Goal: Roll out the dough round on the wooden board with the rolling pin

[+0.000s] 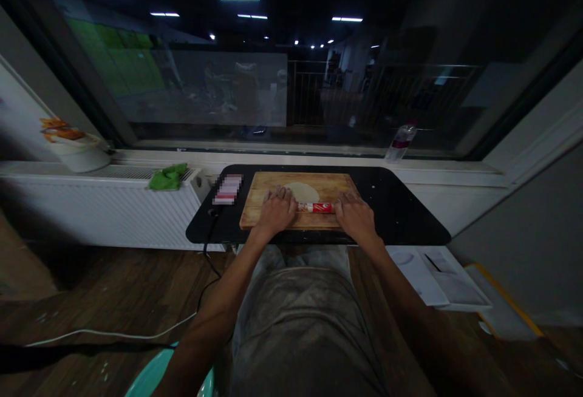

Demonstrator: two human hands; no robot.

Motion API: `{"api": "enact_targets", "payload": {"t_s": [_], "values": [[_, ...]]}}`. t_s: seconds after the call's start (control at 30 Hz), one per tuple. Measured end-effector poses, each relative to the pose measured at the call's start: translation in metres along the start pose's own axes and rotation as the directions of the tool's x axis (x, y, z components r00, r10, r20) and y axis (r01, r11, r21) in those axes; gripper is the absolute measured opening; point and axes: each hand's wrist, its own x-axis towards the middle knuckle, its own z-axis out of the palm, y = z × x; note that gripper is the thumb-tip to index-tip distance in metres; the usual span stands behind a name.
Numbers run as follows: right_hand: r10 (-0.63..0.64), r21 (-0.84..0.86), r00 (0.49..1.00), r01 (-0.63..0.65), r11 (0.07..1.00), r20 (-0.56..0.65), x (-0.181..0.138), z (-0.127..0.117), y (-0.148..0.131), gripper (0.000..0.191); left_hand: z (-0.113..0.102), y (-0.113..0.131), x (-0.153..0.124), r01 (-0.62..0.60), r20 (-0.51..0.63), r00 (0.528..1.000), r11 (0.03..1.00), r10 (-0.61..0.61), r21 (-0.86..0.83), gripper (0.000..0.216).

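Observation:
A wooden cutting board (310, 222) lies on the small black table. On it is a thin, pale, round sheet of dough (303, 192). Across the dough's near edge lies a rolling pin (322, 207) with a red and white wrapper round its middle. My left hand (277, 207) is closed over the pin's left end, with the knuckles dusted pale. Its right end is under my right hand (353, 210), likewise closed on it. Both hands cover the ends of the pin, so only its middle shows.
The black table (405, 215) stands against the window sill. A phone (228, 189), blurred out, lies left of the board, near a black cable (207, 245). A plastic bottle (401, 142) stands on the sill. A green cloth (167, 176) rests on the radiator (113, 209). Below is a teal basin (152, 376).

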Motion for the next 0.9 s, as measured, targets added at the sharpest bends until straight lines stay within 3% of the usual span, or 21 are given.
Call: {"api": "enact_targets", "payload": {"t_s": [0.27, 0.6, 0.73, 0.9], "values": [[0.036, 0.026, 0.999, -0.035, 0.999, -0.034, -0.019, 0.005, -0.003, 0.056, 0.004, -0.006, 0.017, -0.060, 0.037, 0.998, 0.998, 0.059, 0.003, 0.047], [0.015, 0.008, 0.997, -0.016, 1.000, 0.071, 0.034, 0.007, 0.009, 0.050, 0.001, -0.007, 0.055, 0.023, 0.138, 0.990, 1.000, -0.024, 0.008, 0.057], [0.014, 0.000, 0.994, -0.014, 1.000, 0.106, 0.033, 0.005, 0.008, 0.051, 0.000, -0.008, 0.054, -0.002, 0.148, 0.989, 0.999, -0.005, 0.043, 0.056], [0.000, 0.002, 1.000, 0.000, 1.000, 0.007, 0.008, 0.008, 0.005, 0.054, -0.002, -0.008, 0.041, -0.067, 0.116, 0.991, 0.996, 0.061, 0.055, 0.050]]}}
